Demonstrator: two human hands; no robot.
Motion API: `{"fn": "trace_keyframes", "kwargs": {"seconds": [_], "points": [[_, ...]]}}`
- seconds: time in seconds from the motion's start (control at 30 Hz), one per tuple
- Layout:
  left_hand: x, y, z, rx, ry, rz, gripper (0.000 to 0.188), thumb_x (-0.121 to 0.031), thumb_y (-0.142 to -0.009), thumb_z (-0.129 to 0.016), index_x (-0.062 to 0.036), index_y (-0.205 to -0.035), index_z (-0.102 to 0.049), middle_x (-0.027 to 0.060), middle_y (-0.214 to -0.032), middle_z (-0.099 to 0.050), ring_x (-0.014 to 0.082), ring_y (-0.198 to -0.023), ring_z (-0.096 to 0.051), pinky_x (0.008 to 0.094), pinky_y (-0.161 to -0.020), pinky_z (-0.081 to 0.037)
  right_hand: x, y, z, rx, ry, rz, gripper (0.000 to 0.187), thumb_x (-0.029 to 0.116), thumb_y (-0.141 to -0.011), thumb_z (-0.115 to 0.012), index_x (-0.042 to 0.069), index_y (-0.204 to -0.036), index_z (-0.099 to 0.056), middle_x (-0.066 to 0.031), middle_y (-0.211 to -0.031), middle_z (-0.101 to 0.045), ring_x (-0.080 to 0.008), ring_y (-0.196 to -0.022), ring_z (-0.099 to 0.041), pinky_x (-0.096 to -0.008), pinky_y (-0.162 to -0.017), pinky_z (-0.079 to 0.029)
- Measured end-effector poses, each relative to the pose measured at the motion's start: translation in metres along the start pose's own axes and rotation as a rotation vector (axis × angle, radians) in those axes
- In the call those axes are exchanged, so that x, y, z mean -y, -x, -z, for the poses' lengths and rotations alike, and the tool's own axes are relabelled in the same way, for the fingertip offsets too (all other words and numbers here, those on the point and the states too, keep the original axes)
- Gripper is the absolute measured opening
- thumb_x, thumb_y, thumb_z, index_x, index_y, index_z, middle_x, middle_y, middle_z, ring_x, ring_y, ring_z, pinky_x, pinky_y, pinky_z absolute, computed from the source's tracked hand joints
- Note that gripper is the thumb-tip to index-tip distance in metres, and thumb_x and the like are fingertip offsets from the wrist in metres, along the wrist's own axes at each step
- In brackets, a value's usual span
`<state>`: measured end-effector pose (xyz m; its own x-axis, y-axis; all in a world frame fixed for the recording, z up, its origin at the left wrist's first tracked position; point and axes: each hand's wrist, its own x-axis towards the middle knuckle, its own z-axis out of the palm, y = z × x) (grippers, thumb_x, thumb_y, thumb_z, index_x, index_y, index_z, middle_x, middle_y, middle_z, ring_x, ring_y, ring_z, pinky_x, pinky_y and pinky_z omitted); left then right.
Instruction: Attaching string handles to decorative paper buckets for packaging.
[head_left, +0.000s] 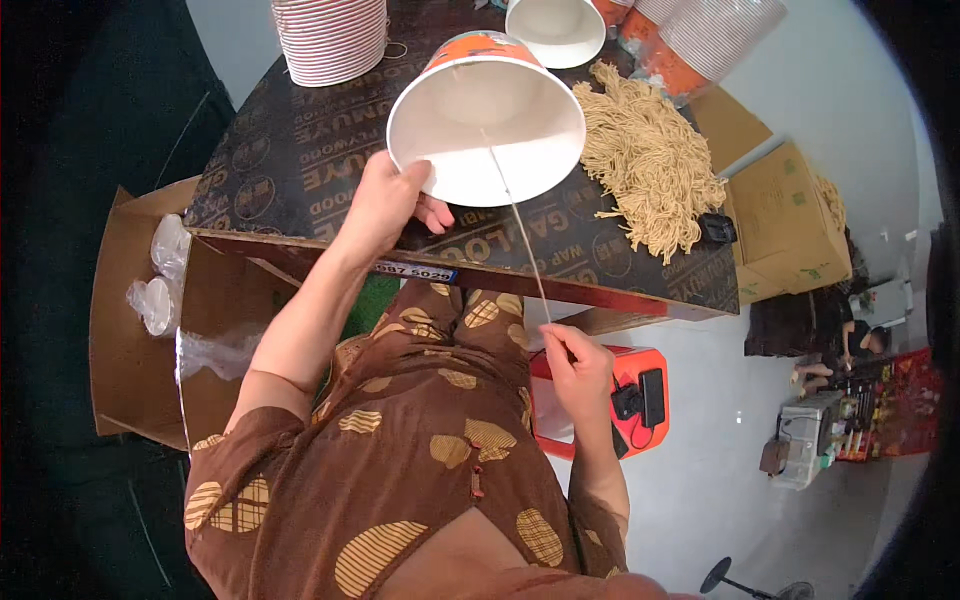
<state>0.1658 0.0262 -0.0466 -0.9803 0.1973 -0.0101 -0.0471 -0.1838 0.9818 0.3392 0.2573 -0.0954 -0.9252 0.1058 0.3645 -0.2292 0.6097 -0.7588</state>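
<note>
A large white paper bucket (470,110) with an orange outside is tipped on the table, its open mouth toward me. My left hand (388,203) grips its lower left rim, thumb at the inner edge and fingers underneath. From inside the bucket a thin cord (530,250) runs taut over the rim and past the table's front edge. Its near end is pinched between the thumb and fingers of my right hand (580,368), in front of my body. How the cord is fixed inside the bucket I cannot make out.
On the dark printed plywood table (290,190) lie a heap of beige cords (650,160) and a small black object (716,228). Stacked buckets (332,40) stand far left, another white bucket (556,30) behind. Cardboard boxes (785,220) flank the table; a red-orange stool (655,400) stands right.
</note>
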Motion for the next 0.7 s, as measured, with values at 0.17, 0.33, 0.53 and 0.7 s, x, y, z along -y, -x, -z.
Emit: {"fn": "trace_keyframes", "kwargs": {"seconds": [0.17, 0.33, 0.53, 0.7], "points": [[0.001, 0.014, -0.019, 0.040, 0.272, 0.042, 0.032, -0.003, -0.092, -0.041, 0.0195, -0.114, -0.044, 0.0242, -0.081, -0.064, 0.0266, -0.058, -0.066, 0.0313, -0.047, -0.056, -0.006, 0.010, 0.006, -0.020, -0.116, -0.250, 0.012, 0.002, -0.091, -0.059, -0.001, -0.098, -0.068, -0.0046, -0.071, -0.065, -0.0079, -0.064, -0.058, -0.0230, -0.057, -0.045], [0.004, 0.026, -0.021, 0.133, 0.435, 0.074, 0.032, -0.005, -0.092, -0.044, 0.0183, -0.113, -0.045, 0.0243, -0.082, -0.065, 0.0275, -0.059, -0.066, 0.0321, -0.047, -0.057, -0.009, 0.007, 0.003, -0.226, -0.341, -0.378, 0.015, 0.004, -0.095, -0.055, -0.002, -0.104, -0.065, -0.0048, -0.084, -0.067, -0.0071, -0.065, -0.058, -0.0211, -0.058, -0.047], [0.015, 0.038, -0.019, 0.250, 0.563, 0.090, 0.033, -0.009, -0.093, -0.048, 0.0162, -0.114, -0.044, 0.0233, -0.082, -0.065, 0.0276, -0.058, -0.067, 0.0326, -0.045, -0.057, -0.009, -0.011, 0.002, -0.570, -0.859, -0.205, 0.025, 0.012, -0.099, -0.049, -0.004, -0.116, -0.058, -0.0136, -0.110, -0.065, -0.0204, -0.092, -0.063, -0.0345, -0.086, -0.049], [0.021, 0.043, -0.015, 0.259, 0.586, 0.090, 0.035, -0.010, -0.093, -0.050, 0.0157, -0.115, -0.044, 0.0231, -0.082, -0.065, 0.0274, -0.057, -0.066, 0.0325, -0.044, -0.056, -0.006, -0.024, 0.015, -0.526, -1.229, -0.174, 0.014, 0.015, -0.099, -0.052, 0.003, -0.105, -0.055, -0.0083, -0.101, -0.061, -0.0230, -0.102, -0.059, -0.0369, -0.094, -0.045]]}}
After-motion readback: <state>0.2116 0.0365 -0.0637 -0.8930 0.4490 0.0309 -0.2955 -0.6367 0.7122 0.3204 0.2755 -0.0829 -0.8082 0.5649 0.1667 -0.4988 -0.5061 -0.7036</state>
